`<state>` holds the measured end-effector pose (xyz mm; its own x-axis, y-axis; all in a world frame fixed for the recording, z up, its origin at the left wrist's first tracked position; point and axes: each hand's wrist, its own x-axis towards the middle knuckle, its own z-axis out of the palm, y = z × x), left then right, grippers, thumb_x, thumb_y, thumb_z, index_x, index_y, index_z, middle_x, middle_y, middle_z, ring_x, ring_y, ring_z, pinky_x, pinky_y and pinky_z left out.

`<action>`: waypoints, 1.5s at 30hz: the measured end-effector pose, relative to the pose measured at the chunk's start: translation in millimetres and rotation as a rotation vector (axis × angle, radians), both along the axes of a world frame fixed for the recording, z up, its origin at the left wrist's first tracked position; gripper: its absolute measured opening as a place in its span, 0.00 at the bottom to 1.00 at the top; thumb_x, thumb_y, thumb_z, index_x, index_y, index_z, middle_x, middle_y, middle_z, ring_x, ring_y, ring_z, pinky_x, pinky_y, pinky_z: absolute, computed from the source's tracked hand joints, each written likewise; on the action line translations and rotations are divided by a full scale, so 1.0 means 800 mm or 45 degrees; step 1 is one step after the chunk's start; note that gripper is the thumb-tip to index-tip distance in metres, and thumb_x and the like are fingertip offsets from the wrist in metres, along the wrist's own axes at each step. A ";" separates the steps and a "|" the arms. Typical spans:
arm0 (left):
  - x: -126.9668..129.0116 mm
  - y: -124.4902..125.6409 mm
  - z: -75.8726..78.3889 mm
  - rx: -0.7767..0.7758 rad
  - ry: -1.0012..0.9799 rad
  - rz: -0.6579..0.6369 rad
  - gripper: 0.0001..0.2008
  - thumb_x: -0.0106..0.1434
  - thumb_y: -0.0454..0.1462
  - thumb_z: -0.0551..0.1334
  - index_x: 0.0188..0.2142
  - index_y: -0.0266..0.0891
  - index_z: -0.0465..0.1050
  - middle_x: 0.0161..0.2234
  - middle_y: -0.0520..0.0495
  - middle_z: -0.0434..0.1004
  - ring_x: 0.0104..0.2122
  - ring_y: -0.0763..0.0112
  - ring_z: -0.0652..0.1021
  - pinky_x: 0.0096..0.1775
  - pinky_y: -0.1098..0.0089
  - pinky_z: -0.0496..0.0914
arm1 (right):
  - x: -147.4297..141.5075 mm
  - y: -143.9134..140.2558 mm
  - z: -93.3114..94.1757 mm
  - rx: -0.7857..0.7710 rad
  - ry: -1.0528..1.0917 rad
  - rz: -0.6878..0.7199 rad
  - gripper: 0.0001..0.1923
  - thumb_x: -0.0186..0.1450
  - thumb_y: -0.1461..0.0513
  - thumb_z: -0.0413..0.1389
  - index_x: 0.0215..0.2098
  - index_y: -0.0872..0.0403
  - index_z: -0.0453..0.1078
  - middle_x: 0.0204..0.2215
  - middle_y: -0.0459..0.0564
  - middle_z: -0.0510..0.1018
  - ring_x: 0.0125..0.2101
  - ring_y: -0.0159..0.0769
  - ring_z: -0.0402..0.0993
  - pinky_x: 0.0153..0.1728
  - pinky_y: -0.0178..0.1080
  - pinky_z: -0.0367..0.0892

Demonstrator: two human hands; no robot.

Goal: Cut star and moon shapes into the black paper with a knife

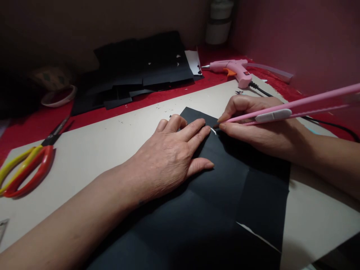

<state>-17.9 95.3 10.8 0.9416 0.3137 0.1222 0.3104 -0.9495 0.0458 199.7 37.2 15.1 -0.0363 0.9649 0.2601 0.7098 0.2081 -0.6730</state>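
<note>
A large black sheet of paper (219, 195) lies over a pale board (107, 142). My left hand (174, 150) rests flat on the sheet, fingers stretched and thumb out to the side. Between the fingers and thumb of my right hand (253, 116) is a pink utility knife (270, 114) with a grey slider. Its tip meets the paper just right of my left fingertips, beside a small curved white slit (213, 131). A longer white gap (258, 236) crosses the sheet lower right.
Yellow-and-red scissors (33, 161) lie at the left. Behind the board are stacked black paper pieces (146, 63), a roll of tape (59, 96) and a pink glue gun (233, 70), its black cord trailing right. A white container (219, 26) stands farther back on the red cloth (168, 93).
</note>
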 end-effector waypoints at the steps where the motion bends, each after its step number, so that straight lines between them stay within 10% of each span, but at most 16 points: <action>1: 0.000 0.000 0.000 0.005 0.000 -0.003 0.33 0.72 0.52 0.54 0.65 0.28 0.63 0.63 0.36 0.68 0.48 0.46 0.67 0.53 0.44 0.66 | 0.000 0.000 0.001 -0.010 -0.008 -0.001 0.05 0.60 0.67 0.58 0.27 0.51 0.70 0.20 0.40 0.71 0.19 0.28 0.60 0.22 0.37 0.55; 45: 0.000 0.000 -0.001 0.013 0.003 0.000 0.33 0.72 0.52 0.54 0.66 0.29 0.63 0.64 0.36 0.67 0.50 0.45 0.68 0.55 0.43 0.65 | -0.004 -0.003 0.007 -0.056 0.045 -0.023 0.04 0.58 0.65 0.58 0.26 0.51 0.69 0.21 0.41 0.71 0.21 0.28 0.61 0.21 0.36 0.55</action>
<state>-17.8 95.0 9.8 0.9418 0.3128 0.1234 0.3108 -0.9498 0.0355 196.8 34.5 20.7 -0.0105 0.9759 0.2181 0.6888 0.1652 -0.7059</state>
